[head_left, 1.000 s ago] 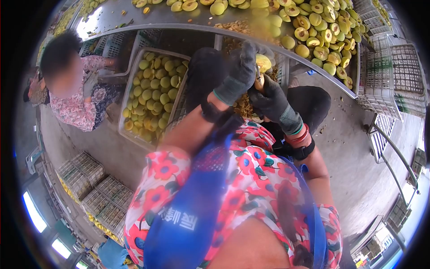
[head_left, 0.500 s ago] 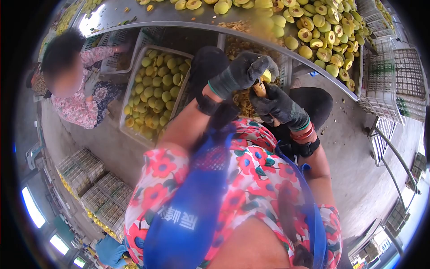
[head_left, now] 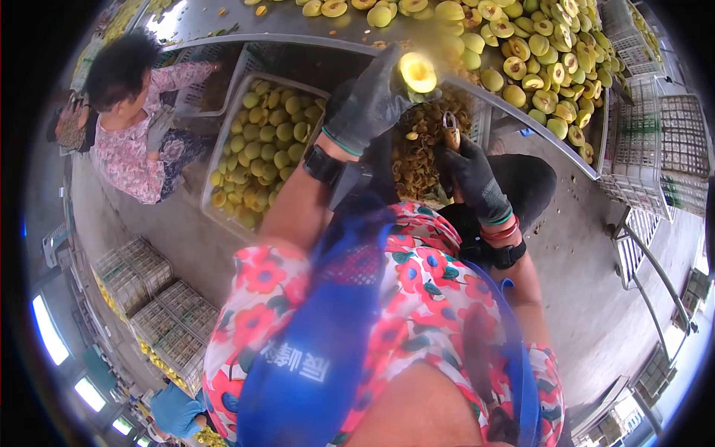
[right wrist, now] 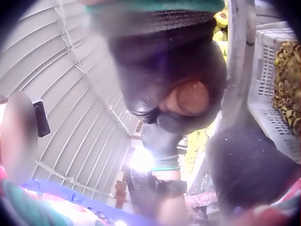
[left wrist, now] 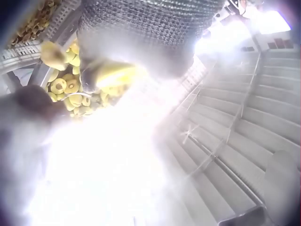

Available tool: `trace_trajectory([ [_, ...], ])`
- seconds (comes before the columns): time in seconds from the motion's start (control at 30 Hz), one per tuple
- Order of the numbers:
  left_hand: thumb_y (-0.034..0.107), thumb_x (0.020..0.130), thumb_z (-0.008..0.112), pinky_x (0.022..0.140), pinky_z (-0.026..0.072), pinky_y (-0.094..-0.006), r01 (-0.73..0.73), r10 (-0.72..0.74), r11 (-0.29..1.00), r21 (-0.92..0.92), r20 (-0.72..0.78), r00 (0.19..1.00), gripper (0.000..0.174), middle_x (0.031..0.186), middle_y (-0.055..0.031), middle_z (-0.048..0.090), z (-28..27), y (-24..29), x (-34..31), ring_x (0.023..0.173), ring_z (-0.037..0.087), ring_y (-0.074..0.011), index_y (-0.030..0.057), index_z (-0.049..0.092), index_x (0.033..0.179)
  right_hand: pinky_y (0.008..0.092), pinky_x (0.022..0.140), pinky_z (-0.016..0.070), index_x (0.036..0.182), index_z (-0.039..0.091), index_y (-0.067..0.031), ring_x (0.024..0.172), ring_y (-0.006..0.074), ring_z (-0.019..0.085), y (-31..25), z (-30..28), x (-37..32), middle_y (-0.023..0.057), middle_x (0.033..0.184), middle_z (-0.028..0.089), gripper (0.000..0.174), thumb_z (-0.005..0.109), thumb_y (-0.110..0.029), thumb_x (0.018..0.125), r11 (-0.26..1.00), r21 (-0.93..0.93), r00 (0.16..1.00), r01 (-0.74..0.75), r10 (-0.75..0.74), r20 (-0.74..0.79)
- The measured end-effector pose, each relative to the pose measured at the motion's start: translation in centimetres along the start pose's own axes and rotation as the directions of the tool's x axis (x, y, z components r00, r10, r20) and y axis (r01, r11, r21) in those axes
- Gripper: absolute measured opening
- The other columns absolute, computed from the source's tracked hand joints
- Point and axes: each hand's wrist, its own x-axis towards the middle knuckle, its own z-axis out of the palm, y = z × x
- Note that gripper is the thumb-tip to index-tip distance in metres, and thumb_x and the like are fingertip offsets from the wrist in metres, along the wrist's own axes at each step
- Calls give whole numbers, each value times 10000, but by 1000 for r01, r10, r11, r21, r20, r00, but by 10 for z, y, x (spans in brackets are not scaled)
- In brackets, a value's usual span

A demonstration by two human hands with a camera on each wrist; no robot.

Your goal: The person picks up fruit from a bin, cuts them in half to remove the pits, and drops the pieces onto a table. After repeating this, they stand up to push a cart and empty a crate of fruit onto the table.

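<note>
The cut fruit point(head_left: 418, 73), pale yellow inside, faces upward, held near the metal table's point(head_left: 287, 24) edge. The brown-handled tool point(head_left: 452, 134) is held apart, its metal loop toward that edge.

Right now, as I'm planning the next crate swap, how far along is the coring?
Partly done: brown scraps have piled up below. In hand, the left hand holds a fruit half whose middle looks cored; the right hand grips the coring tool. Apparently left: many brown-centred halves on the table. Whether the crate holds finished fruit, I can't tell.
</note>
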Motion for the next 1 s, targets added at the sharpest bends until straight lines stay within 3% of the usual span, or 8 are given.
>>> trace_trajectory([
  [0.33,161,790,659,832,462,-365,-249,258,920,301,11,966,483,1099,-166,549,-10,13,-3,968,560,-285,28,454,1207,265,529,439,960,491,-31,602,140,531,-22,23,28,34,726,545,259,659,-116,781,974,213,844,-77,178,-506],
  [0.47,279,830,638,807,452,-320,461,-474,769,-443,87,876,494,1043,-106,538,18,55,1,946,531,-193,43,427,1210,312,629,460,964,478,-23,703,177,542,11,19,33,72,832,572,326,697,-125,745,905,-394,828,-159,-96,-552],
  [0.53,345,840,627,808,442,-299,447,-540,723,-527,-27,841,515,1043,-84,527,30,46,-3,957,511,-157,40,422,1201,305,633,462,959,478,-26,710,168,542,18,20,35,76,844,575,310,688,-102,745,834,-538,819,-121,-223,-529],
  [0.6,358,835,633,808,437,-290,434,-442,895,-106,-72,894,515,1052,-86,529,2,67,2,943,513,-151,45,429,1190,267,603,460,917,502,-38,691,127,539,13,28,38,42,810,566,211,645,-30,762,927,-375,785,2,-233,-574],
  [0.7,361,831,640,806,431,-277,344,-574,737,-582,-272,772,503,1063,-82,531,3,53,-6,930,513,-142,48,440,1170,256,627,462,951,518,-31,686,119,550,16,23,25,36,781,575,245,628,13,737,987,-143,773,-77,-31,-633],
  [0.87,242,851,616,828,431,-341,179,-176,982,-51,-567,805,384,1079,-76,549,-71,-22,-42,962,525,-188,37,473,1144,332,675,468,1010,504,-39,731,223,593,43,4,4,101,821,608,294,624,-98,748,843,-414,830,-343,65,-554],
  [0.97,142,816,589,915,398,-382,254,58,590,766,-354,933,387,1177,-131,518,-157,-47,-101,1098,481,-261,19,493,1170,379,674,463,1013,501,-47,762,299,604,72,-9,-9,153,837,609,301,619,-155,758,680,-591,879,-434,174,-444],
  [1.0,102,789,572,985,369,-362,338,-104,534,775,-337,936,431,1267,-157,473,-179,-71,-135,1201,428,-280,11,493,1203,396,675,462,1015,501,-48,776,327,606,80,-12,-12,172,842,608,308,617,-173,760,604,-659,886,-449,207,-415],
])
